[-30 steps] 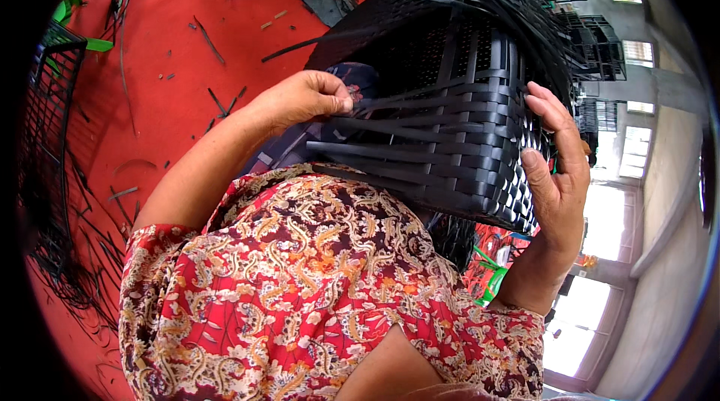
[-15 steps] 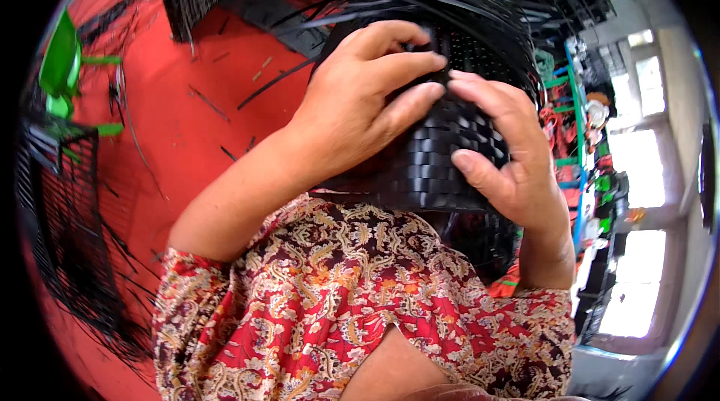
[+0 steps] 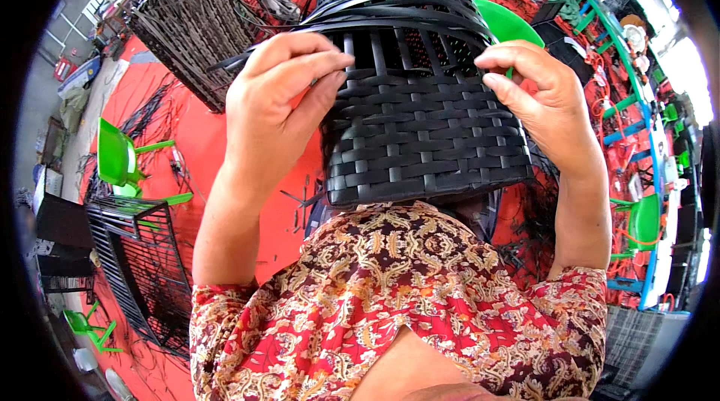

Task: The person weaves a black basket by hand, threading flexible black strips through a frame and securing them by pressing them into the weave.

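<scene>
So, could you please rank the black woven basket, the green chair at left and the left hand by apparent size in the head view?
1. black woven basket
2. left hand, enlarged by nearness
3. green chair, farther off

The person wears a short-sleeved red shirt [image 3: 390, 303] with cream and gold paisley print.

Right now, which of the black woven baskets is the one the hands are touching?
The basket in the middle, against the patterned red shirt. The left hand and right hand pinch its strips. The other basket, upper left on the red floor, is untouched.
</scene>
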